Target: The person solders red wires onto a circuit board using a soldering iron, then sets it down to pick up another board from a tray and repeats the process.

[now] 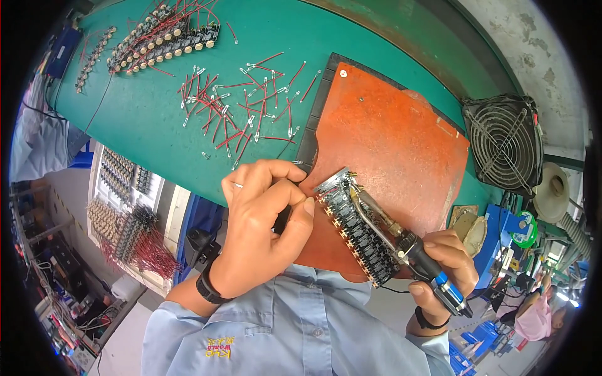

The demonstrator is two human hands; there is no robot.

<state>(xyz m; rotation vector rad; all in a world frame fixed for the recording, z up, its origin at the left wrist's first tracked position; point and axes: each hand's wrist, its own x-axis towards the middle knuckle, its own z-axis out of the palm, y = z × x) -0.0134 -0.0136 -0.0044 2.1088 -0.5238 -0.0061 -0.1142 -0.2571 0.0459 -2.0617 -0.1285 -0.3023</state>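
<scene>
My right hand [453, 266] grips a soldering iron [429, 269] by its black and blue handle. A thin bent metal tube runs alongside the barrel, and the tip points to the far end of a panel of small circuit boards [364, 235]. This panel lies slanted over the near part of an orange work board [389, 131], brass-coloured parts along its left edge. My left hand [263, 219] is closed in a pinch beside the panel's far end; what sits between thumb and finger is too small to make out. A small white piece shows between its other fingers.
Short red wire leads with clear ends [226, 113] lie scattered on the green table [150, 119]. Assembled board strips [166, 47] sit at the far left. A black fan [503, 144] stands at the right. Left and lower, a white tray [169, 229] holds more boards.
</scene>
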